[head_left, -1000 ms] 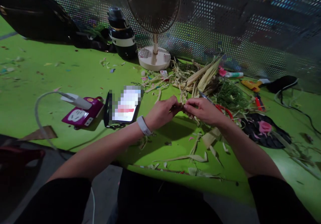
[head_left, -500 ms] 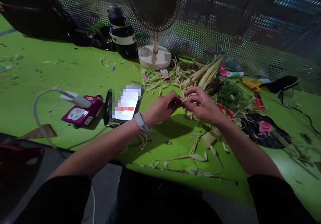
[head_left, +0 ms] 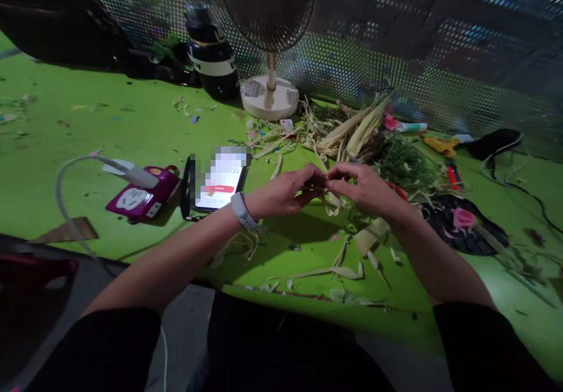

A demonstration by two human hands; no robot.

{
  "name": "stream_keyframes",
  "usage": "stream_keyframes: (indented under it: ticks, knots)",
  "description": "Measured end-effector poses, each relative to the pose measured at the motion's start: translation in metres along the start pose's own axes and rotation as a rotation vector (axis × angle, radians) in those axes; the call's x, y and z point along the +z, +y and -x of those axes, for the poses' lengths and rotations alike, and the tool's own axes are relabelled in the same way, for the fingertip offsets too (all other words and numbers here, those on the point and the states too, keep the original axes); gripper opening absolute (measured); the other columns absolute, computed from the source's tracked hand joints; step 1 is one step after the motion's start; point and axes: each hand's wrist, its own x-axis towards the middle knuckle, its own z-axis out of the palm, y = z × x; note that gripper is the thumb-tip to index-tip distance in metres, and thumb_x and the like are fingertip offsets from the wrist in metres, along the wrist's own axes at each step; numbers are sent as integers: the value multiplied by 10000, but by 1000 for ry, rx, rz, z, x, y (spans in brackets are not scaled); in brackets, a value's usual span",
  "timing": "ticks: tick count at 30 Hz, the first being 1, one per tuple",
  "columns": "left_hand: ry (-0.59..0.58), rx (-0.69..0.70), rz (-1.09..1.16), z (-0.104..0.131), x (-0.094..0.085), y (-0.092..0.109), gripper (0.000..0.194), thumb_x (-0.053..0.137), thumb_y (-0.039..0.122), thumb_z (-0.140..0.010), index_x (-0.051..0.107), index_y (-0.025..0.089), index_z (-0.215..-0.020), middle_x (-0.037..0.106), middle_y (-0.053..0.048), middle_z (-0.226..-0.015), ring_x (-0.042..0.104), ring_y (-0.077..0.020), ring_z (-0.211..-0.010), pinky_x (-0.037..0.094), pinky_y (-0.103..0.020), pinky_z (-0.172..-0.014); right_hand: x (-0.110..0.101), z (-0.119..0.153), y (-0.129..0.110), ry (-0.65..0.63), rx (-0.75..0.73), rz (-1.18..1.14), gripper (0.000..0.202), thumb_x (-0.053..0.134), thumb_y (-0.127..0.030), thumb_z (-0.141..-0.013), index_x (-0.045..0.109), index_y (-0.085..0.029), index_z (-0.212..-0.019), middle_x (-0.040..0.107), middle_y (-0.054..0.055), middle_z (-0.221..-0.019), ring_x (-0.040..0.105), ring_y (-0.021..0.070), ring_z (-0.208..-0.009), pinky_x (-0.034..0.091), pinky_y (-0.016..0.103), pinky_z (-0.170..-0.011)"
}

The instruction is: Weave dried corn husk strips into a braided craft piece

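My left hand (head_left: 292, 190) and my right hand (head_left: 363, 188) meet over the green table, fingertips pinched together on a thin pale husk strip (head_left: 333, 204). The strip hangs in a loop below my fingers. Just behind my hands lies a heap of dried corn husks (head_left: 352, 131). Beside it, green needle-like sprigs (head_left: 404, 160) are partly behind my right wrist. Loose husk pieces (head_left: 369, 237) are scattered in front of my right hand.
Left of my hands are a lit phone (head_left: 223, 175) and a purple power adapter (head_left: 143, 196). A fan (head_left: 270, 96) and a dark bottle (head_left: 214, 64) stand behind. A glue gun (head_left: 441, 145) and a black disc with a pink flower (head_left: 464, 219) lie right.
Both hands have shifted slightly right and a little lower. More of the husk strip now shows hanging under the fingers. The view has moved slightly.
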Motion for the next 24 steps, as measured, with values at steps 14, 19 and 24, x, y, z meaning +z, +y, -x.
stream_keyframes:
  ticks: [14,19,24]
  knots:
    - [-100,-333,497,-4,-6,3,202,630,341,-835,687,161,-906,676,-44,-951,610,-139,-915,476,-287,-882,17,-6,7,199,158,-608,213,766,-380,-641,726,-198,-743,662,7,-761,594,148,-767,454,300,-752]
    - [-359,-253,484,-4,1,11,121,653,276,-813,696,169,-775,624,-22,-812,572,-116,-780,471,-244,-803,20,-13,13,216,319,-769,324,828,-416,-519,684,-188,-699,656,-10,-711,524,100,-622,407,244,-593]
    - [-418,-396,627,-2,3,10,135,630,282,-805,681,159,-828,620,-12,-751,536,-103,-682,441,-215,-654,20,-15,14,316,341,-843,354,824,-454,-523,655,-194,-695,554,-46,-617,384,60,-506,313,219,-476]
